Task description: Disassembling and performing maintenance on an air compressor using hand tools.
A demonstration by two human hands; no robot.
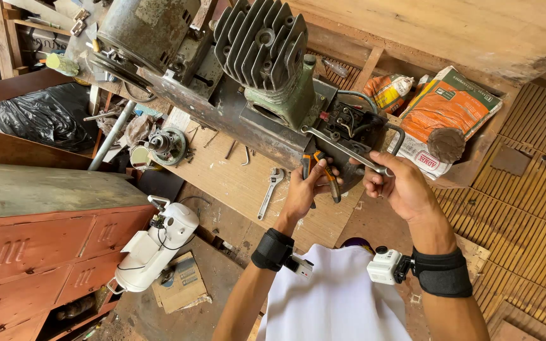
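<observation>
At the front edge of the rusty machine base, both hands work on a small fastening point near the black terminal box (349, 126). The left hand (301, 192) is closed around the orange-and-black handles of a pair of pliers (320, 173), whose nose points up and away from the person, into the metal edge; the long axis of the pliers runs almost upright in the picture, a little tilted. The right hand (399, 186) is closed on the end of a silver wrench (342, 148), which lies diagonally, its far head up-left toward the green compressor body (285, 101) and its handle end down-right in the fist. I judge that a nut and bolt are being held and turned here, though the fastener itself is hidden. The next move probably needs a steady counter-hold with the pliers while the wrench swings. Another wrench (270, 192) lies unused on the wooden surface (235, 183).
</observation>
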